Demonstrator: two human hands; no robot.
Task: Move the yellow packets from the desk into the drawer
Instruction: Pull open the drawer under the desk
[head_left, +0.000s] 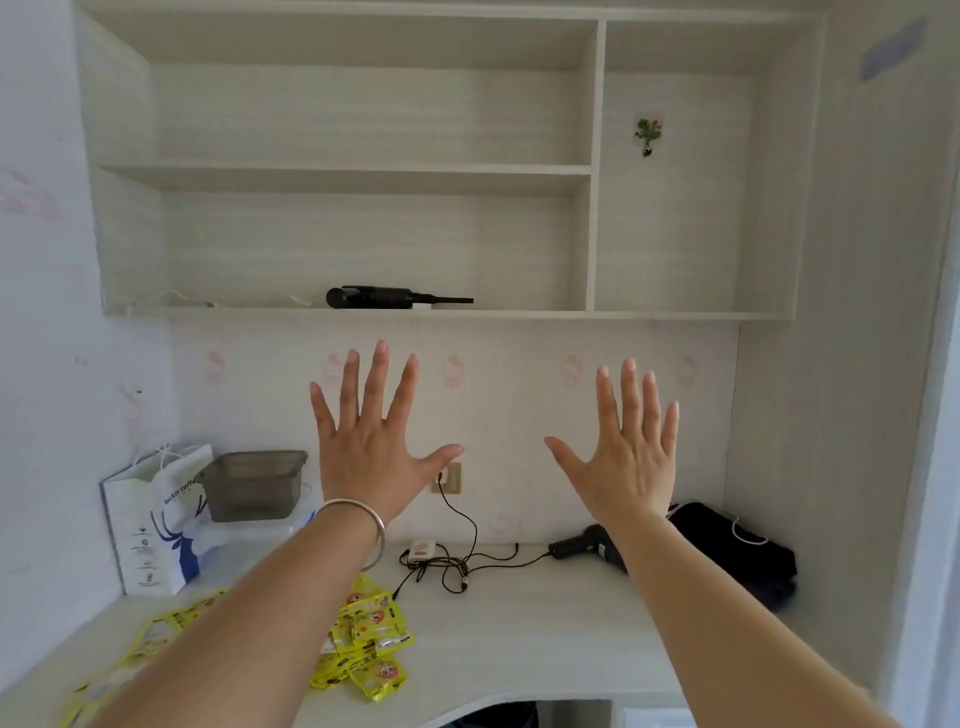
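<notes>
Several yellow packets (371, 642) lie scattered on the pale desk (530, 629), at its front left; my left forearm hides part of the pile. My left hand (371, 441), with a silver bangle on the wrist, is raised high above the desk, palm away, fingers spread and holding nothing. My right hand (626, 452) is raised the same way to the right, fingers apart and empty. Both hands are in the air in front of the wall, well above the packets. No drawer is in view.
A white paper bag (156, 525) and a grey plastic box (254, 486) stand at the back left. Tangled black cables (457, 561), a black tool (587, 548) and a black pouch (737, 551) lie at the back right. Shelves (343, 312) overhang the desk.
</notes>
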